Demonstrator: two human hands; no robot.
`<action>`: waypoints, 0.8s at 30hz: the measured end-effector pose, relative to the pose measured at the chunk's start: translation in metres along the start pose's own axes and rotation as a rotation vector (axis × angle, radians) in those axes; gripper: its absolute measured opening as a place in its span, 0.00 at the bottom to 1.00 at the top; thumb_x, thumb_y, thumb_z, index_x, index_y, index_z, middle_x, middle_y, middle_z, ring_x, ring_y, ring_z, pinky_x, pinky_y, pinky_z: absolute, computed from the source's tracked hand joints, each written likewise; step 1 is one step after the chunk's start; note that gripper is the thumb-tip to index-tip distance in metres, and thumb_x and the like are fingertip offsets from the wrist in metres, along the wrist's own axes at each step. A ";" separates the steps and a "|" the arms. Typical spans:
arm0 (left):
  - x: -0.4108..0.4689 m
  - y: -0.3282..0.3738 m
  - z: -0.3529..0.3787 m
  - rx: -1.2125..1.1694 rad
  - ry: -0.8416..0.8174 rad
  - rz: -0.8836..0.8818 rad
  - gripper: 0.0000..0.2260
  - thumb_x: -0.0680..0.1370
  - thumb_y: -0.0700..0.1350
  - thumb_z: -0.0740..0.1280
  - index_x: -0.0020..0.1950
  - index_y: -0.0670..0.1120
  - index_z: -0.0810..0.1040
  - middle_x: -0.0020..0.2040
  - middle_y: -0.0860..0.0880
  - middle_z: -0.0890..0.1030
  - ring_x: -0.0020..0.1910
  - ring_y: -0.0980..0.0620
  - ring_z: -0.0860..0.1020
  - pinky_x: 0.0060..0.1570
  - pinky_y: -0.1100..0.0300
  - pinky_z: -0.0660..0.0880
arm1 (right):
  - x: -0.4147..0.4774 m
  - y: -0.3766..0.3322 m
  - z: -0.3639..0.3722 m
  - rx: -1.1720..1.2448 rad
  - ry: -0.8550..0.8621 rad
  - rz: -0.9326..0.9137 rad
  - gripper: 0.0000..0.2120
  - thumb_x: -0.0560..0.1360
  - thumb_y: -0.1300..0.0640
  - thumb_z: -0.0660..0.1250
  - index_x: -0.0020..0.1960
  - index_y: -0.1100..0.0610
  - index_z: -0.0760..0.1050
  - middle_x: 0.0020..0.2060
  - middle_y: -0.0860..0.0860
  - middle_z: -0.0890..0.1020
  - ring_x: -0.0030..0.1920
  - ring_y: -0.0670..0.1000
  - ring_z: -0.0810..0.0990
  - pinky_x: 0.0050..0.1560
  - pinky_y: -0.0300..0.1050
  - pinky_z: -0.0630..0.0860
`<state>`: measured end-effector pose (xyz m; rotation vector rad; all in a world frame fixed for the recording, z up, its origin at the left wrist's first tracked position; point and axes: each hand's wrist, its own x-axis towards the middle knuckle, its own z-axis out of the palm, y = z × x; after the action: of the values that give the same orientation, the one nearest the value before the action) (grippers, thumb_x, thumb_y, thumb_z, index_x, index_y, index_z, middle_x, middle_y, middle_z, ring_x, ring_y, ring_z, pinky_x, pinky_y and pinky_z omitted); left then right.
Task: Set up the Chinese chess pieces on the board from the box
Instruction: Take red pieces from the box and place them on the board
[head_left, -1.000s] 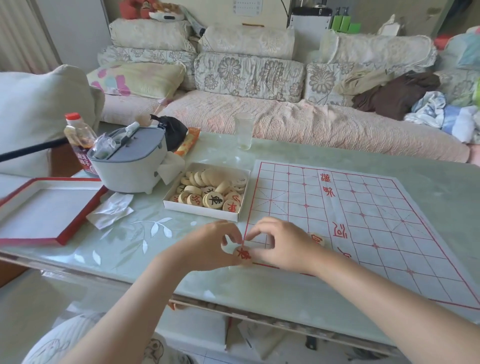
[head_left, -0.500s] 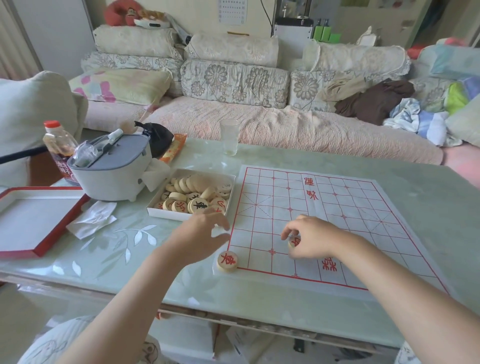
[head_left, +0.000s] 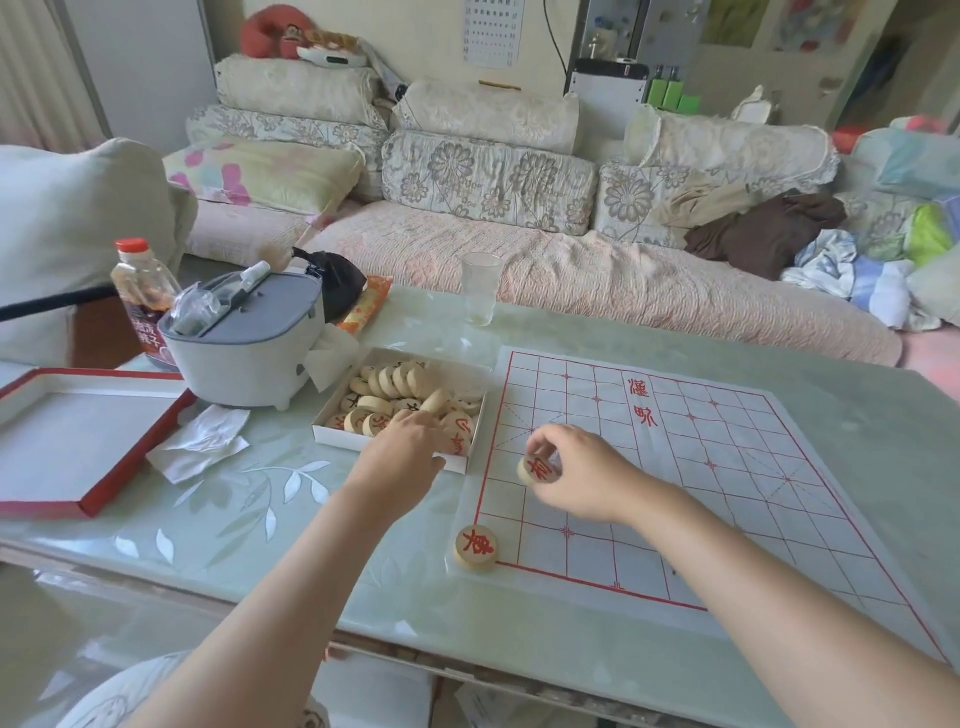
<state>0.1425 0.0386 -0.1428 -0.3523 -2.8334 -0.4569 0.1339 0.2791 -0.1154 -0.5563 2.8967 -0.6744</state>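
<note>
Chess pieces (head_left: 400, 395) are being fetched and placed at the same time now. A second ago both hands were bunched together at the near-left corner of the board (head_left: 727, 467). Since then a corner piece (head_left: 476, 545) has been left flat on that corner crossing, released, nearer than the right fingertips and to their left. One piece is judged set, with nearly the whole set left to place.

The left hand (head_left: 405, 457) has been carried away from the corner to the box (head_left: 332, 435), and its fingers (head_left: 415, 421) are dipped among the heaped discs at the near edge. They are seen bent downward and touching pieces. Whether one is already pinched cannot be told, since the fingertips are hidden behind the knuckles.

The right hand (head_left: 587, 473) has been swung back leftward across the board. A red-lettered piece (head_left: 537, 467) is clamped between its thumb and curled fingers (head_left: 545, 441), tilted so the character faces up. It is held over the left files, just beyond the corner piece; contact with the board cannot be confirmed. The remaining discs are found directly under and beyond the left fingers, inside the box.
</note>
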 end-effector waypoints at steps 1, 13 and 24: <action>0.001 -0.001 0.000 -0.011 0.012 0.000 0.08 0.76 0.43 0.68 0.53 0.47 0.83 0.54 0.50 0.78 0.56 0.48 0.72 0.57 0.55 0.72 | 0.007 -0.007 0.004 0.002 -0.008 -0.020 0.12 0.74 0.45 0.69 0.56 0.45 0.73 0.52 0.42 0.77 0.50 0.43 0.76 0.42 0.31 0.66; 0.010 -0.017 -0.019 -0.122 0.105 -0.023 0.06 0.76 0.47 0.67 0.49 0.55 0.83 0.45 0.55 0.77 0.51 0.51 0.73 0.48 0.58 0.71 | 0.036 -0.016 0.029 -0.040 -0.028 -0.095 0.11 0.72 0.42 0.70 0.53 0.42 0.75 0.51 0.40 0.75 0.45 0.38 0.72 0.46 0.36 0.67; 0.021 -0.042 -0.017 -0.043 0.071 -0.108 0.12 0.78 0.48 0.63 0.60 0.57 0.77 0.56 0.52 0.75 0.55 0.49 0.68 0.54 0.58 0.68 | 0.080 -0.053 0.028 -0.149 0.033 -0.185 0.17 0.76 0.53 0.68 0.64 0.44 0.77 0.54 0.45 0.75 0.55 0.49 0.75 0.52 0.48 0.75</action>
<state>0.1145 -0.0018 -0.1332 -0.1869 -2.7864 -0.5412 0.0823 0.1939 -0.1189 -0.8481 2.9685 -0.4954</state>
